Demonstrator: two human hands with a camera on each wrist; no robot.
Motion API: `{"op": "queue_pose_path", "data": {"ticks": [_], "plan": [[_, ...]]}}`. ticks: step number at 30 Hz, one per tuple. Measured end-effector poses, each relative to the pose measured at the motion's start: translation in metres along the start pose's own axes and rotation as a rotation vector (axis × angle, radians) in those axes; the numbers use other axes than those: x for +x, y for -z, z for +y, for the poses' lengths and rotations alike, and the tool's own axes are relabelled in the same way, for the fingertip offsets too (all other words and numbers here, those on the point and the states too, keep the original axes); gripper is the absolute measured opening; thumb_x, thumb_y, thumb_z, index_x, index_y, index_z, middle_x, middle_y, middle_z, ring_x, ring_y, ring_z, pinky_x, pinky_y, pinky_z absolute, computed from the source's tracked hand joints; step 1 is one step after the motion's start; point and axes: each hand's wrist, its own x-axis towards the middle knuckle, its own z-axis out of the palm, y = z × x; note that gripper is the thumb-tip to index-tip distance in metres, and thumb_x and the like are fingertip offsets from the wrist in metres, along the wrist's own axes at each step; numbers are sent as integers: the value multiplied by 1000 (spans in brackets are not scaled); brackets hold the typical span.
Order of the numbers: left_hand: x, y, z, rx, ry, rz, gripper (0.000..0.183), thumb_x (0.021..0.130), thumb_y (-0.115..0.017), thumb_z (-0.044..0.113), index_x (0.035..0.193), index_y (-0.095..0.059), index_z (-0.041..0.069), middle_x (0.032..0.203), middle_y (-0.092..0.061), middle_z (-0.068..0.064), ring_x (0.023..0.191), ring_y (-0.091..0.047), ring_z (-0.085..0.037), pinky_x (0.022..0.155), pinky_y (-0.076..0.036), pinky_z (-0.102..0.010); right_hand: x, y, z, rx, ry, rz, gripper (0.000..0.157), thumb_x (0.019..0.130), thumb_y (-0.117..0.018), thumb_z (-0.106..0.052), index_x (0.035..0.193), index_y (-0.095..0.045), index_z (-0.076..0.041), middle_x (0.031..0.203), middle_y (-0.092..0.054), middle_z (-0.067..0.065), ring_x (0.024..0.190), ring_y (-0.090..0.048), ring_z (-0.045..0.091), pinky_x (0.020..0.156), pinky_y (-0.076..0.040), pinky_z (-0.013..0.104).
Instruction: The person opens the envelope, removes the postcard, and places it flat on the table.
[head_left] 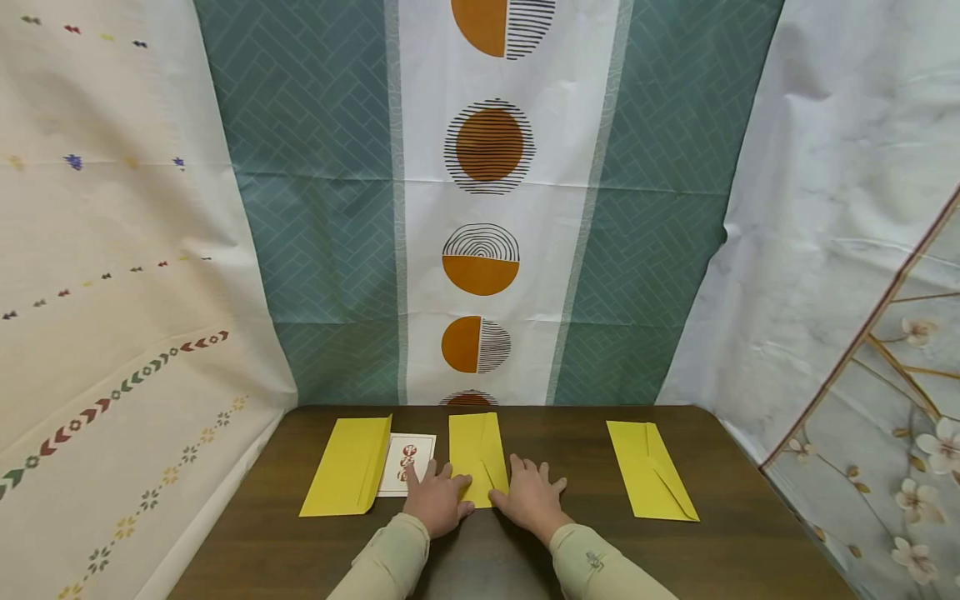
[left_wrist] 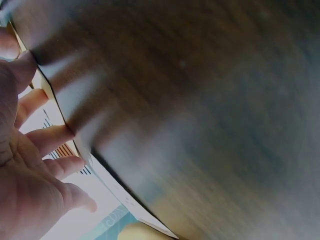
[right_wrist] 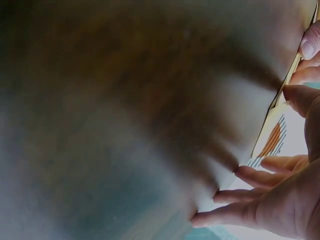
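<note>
A yellow envelope [head_left: 472, 446] lies flap side up on the dark wooden table, between both hands. My left hand [head_left: 437, 504] rests at its lower left, with the thumb by the bottom edge and a finger over the left side. Its other fingers spread toward a white card [head_left: 420, 450] with reddish-brown round printing. My right hand [head_left: 534, 498] touches the lower right corner with its thumb, while its spread fingers rest on the table beside the envelope. Both wrist views show fingertips on the tabletop; the left wrist view also catches the card's thin edge [left_wrist: 120, 190].
Left of the card is a larger yellow envelope [head_left: 345, 467], overlapping the card's edge. Another yellow envelope [head_left: 651, 471] lies farther right on the table [head_left: 570, 437]. Patterned cloths, including a green and white one [head_left: 322, 250], hang behind and at both sides.
</note>
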Motion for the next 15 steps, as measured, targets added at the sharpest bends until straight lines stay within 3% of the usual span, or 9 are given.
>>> {"op": "queue_pose_path", "data": {"ticks": [6, 15], "plan": [[-2, 5, 4, 48, -2, 13, 46, 95, -75, 52, 131, -77, 24, 142, -70, -14, 139, -56, -46, 114, -31, -82, 0, 6, 1, 11, -3, 17, 76, 90, -80, -46, 148, -59, -2, 146, -64, 24, 142, -52, 58, 106, -31, 90], [-4, 10, 6, 39, -1, -3, 45, 96, -76, 50, 131, -77, 23, 142, -70, -15, 138, -56, -47, 114, -30, -83, 2, 7, 9, 27, -4, 24, 76, 90, -80, -48, 146, -61, 0, 144, -67, 24, 139, -58, 50, 105, -36, 87]]}}
